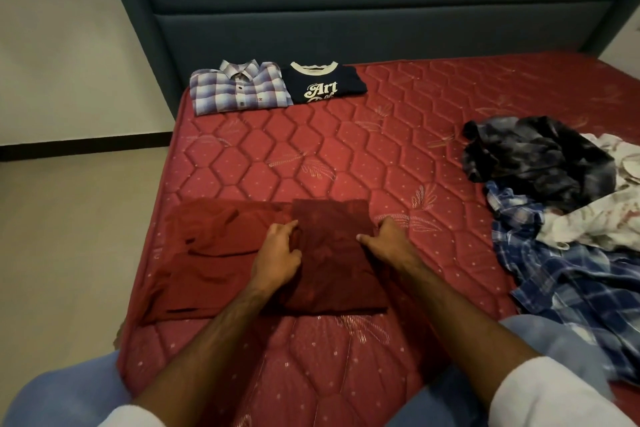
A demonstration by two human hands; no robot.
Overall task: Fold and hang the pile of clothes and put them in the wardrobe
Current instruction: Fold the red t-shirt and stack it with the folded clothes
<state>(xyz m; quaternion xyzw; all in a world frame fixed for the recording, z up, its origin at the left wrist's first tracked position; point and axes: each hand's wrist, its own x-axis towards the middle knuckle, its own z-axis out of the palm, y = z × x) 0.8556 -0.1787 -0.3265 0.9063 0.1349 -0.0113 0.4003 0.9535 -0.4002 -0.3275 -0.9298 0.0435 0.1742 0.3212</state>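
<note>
The maroon garment (311,253) lies on the bed (398,156), partly folded, between both hands. The left hand (278,255) is curled on the fabric at a fold edge; whether it pinches cannot be told. The right hand (391,241) grips the opposite edge, thumb on top. The cloth is judged light, limp and non-slippery; edges and corners are the best holds.

Beyond the grip, well apart, 2 folded shirts (277,87) are noted. Right of the right hand lies the pile (561,204), near but not obstructing.
</note>
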